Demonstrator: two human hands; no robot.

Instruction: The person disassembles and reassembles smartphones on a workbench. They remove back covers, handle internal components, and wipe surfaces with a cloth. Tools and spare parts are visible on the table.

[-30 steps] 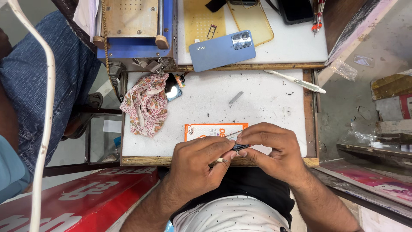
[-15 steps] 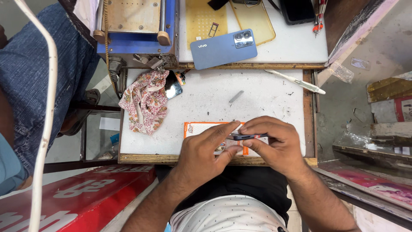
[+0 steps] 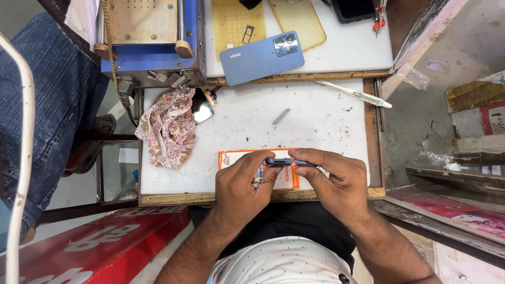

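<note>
- The left hand (image 3: 243, 184) sits at the lower middle of the frame, knuckles up, fingers curled and pinching the left end of a thin dark phone (image 3: 290, 162) held on its edge.
- The right hand (image 3: 336, 181) lies just right of it, fingers stretched along the top edge of the phone and thumb beneath, gripping its right end.
- Both forearms rise from the bottom edge and angle inward, so the hands nearly meet over the phone.
- The phone is at the centre of the frame, slightly below the middle, held just above an orange and white packet (image 3: 247, 160) that lies flat on the board.
- The work board (image 3: 315, 126) is white, scuffed and framed in wood; it fills the middle of the frame.
- On it, at the left, lies a crumpled flowered cloth (image 3: 167, 128); a small grey strip (image 3: 281, 116) rests near the centre and a white tool (image 3: 357, 94) at the upper right.
- Above the board, on a higher shelf, a blue phone (image 3: 260, 58) lies back up, with a yellow case (image 3: 297, 21) beside it.
- A blue machine (image 3: 152, 37) stands at the upper left.
- A red sign (image 3: 100, 247) fills the lower left, and a leg in jeans (image 3: 42, 105) of another person is at the left edge.
</note>
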